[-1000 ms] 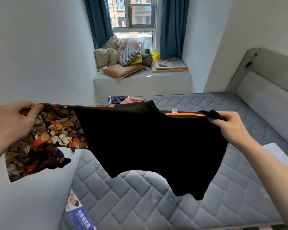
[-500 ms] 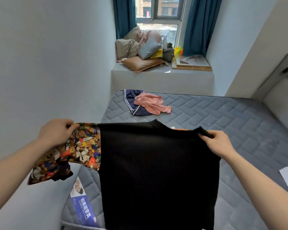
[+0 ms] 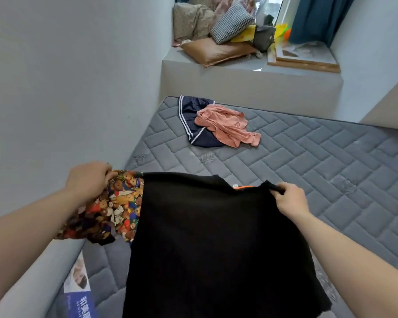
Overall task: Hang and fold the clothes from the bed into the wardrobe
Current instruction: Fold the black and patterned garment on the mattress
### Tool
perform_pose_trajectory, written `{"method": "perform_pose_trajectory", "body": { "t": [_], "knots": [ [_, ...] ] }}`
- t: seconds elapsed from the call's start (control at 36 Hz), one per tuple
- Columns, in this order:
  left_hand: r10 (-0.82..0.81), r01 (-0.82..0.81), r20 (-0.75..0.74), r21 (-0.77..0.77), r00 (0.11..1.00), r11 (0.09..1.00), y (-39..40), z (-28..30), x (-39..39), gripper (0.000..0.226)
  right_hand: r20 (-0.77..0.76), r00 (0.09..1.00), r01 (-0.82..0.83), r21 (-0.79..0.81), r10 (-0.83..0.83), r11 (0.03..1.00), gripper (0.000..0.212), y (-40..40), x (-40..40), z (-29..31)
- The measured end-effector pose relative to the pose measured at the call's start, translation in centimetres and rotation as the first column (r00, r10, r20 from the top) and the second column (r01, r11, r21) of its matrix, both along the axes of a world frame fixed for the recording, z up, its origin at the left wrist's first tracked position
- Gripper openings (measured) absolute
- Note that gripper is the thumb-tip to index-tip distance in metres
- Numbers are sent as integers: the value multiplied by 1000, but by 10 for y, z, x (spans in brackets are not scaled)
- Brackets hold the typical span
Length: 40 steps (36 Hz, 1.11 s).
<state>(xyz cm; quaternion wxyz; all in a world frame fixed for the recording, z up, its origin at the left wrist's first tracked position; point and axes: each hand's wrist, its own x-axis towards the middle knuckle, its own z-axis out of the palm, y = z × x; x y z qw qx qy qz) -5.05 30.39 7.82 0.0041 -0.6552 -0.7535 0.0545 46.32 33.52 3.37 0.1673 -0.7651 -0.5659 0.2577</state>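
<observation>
- Left hand (image 3: 87,182) has its fingers pinched on the shoulder of the bear-print sleeve; right hand (image 3: 290,199) has its fingers clamped on the other shoulder, right by the collar.
- Between them hangs a black T-shirt with a colourful teddy-bear-print sleeve (image 3: 207,237), stretched out flat and held up over the near end of the grey quilted mattress (image 3: 308,161).
- Looks like the spread-it-out step, just before hanging or folding.
- Next move probably needs a flat lay-down for folding, or a hanger, and I can't see any hanger or wardrobe here.
- Further up the bed: a crumpled salmon-pink shirt (image 3: 228,128) lying partly on top of navy shorts with white stripes (image 3: 193,118), both waiting their turn.
</observation>
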Motion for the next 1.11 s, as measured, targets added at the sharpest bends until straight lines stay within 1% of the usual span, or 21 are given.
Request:
{"method": "perform_pose_trajectory", "body": {
  "t": [0.03, 0.08, 0.14, 0.22, 0.31, 0.42, 0.5, 0.58, 0.64, 0.69, 0.75, 0.78, 0.81, 0.86, 0.92, 0.97, 1.0, 1.03, 1.06, 1.08, 1.11],
  "knots": [
    [-5, 6, -40, 36, 999, 999, 20, -11, -1, 34, 26, 999, 21, 36, -22, 999, 11, 18, -6, -11],
    [28, -19, -98, 89, 995, 996, 52, -37, 0, 28, 67, 996, 64, 50, -67, 997, 44, 42, -18, -38],
    [88, -82, -65, 79, 994, 993, 70, -71, 8, 37, 54, 995, 84, 22, -85, 996, 61, 47, -25, -71],
    [82, -86, -45, -91, 996, 992, 66, -134, 34, 48, 53, 994, 103, -107, -98, 989, 66, 18, -25, -133],
    [-3, 19, 63, -253, 998, 967, 34, -200, 69, 55, 101, 984, 169, -221, -150, 961, 66, -31, -13, -191],
    [-33, 147, 234, -489, 972, 860, -11, -281, 118, 71, 145, 930, 366, -302, -337, 880, 64, -83, 20, -251],
    [30, 154, 274, -623, 961, 767, -24, -328, 155, 100, 136, 835, 547, -310, -533, 778, 62, -102, 49, -281],
    [107, 81, 209, -725, 972, 684, -25, -360, 189, 133, 94, 708, 686, -329, -700, 649, 65, -109, 77, -306],
    [132, 16, 139, -744, 982, 668, -25, -374, 206, 150, 41, 647, 730, -322, -761, 603, 74, -111, 96, -324],
    [166, -42, 98, -732, 981, 680, -26, -384, 217, 158, -22, 568, 778, -311, -823, 545, 87, -111, 108, -337],
    [200, -80, 85, -716, 976, 694, -26, -389, 222, 162, 19, 470, 854, -263, -883, 449, 97, -107, 117, -346],
    [212, -93, 79, -714, 974, 694, -26, -390, 223, 163, 60, 427, 883, -244, -902, 402, 95, -105, 121, -349],
    [222, -101, 78, -715, 972, 692, -26, -390, 224, 164, 92, 403, 895, -248, -910, 371, 87, -104, 125, -353],
    [236, -103, 87, -719, 968, 687, -24, -389, 227, 166, 118, 406, 889, -282, -906, 362, 58, -104, 137, -359],
    [234, -95, 97, -716, 968, 691, -22, -388, 230, 168, 33, 373, 898, -265, -927, 352, 32, -102, 152, -359],
    [231, -93, 97, -719, 968, 689, -21, -385, 232, 169, -111, 343, 921, -158, -933, 357, 23, -90, 165, -345],
    [233, -91, 99, -722, 968, 686, -21, -383, 234, 170, -149, 365, 924, -58, -919, 377, 24, -80, 173, -333],
    [233, -91, 100, -722, 967, 686, -21, -381, 235, 170, -161, 420, 908, 60, -893, 416, 26, -69, 179, -320],
    [233, -90, 101, -721, 967, 687, -21, -379, 236, 170, -162, 510, 857, 184, -845, 482, 27, -55, 184, -306],
    [232, -89, 101, -722, 967, 686, -21, -378, 237, 169, -139, 633, 760, 298, -762, 577, 28, -42, 189, -292],
    [230, -88, 101, -723, 968, 685, -21, -376, 238, 169, -90, 761, 622, 383, -642, 683, 29, -30, 193, -278]
  ]
}}
